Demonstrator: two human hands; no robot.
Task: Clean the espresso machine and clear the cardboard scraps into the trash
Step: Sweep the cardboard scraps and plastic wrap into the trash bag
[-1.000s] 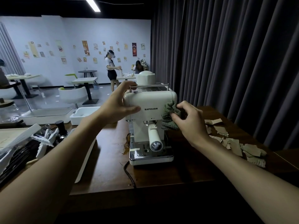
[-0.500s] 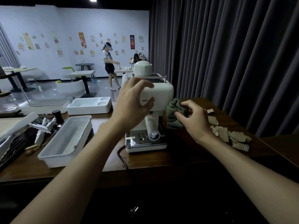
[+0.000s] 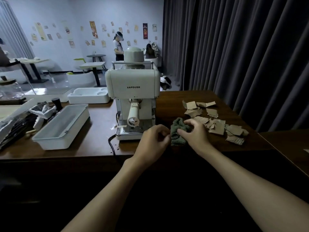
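A long white bin (image 3: 61, 128) is sitting on the wooden table (image 3: 87, 148), with a moulded white tray (image 3: 88, 96) lying behind it. Farther back a person (image 3: 118, 49) is standing, and a dark curtain (image 3: 234, 47) is hanging on the right.

1 espresso machine (image 3: 133, 87) on 1 counter (image 3: 93, 148); 1 green cloth (image 3: 177, 129); 2 hands, left hand (image 3: 153, 139) and right hand (image 3: 194, 134); roughly 12 cardboard scraps (image 3: 217, 126), overlapping, so the exact count is unclear; 2 white plastic trays (image 3: 61, 129); 1 black tamper (image 3: 56, 102); 1 power cord (image 3: 112, 144).
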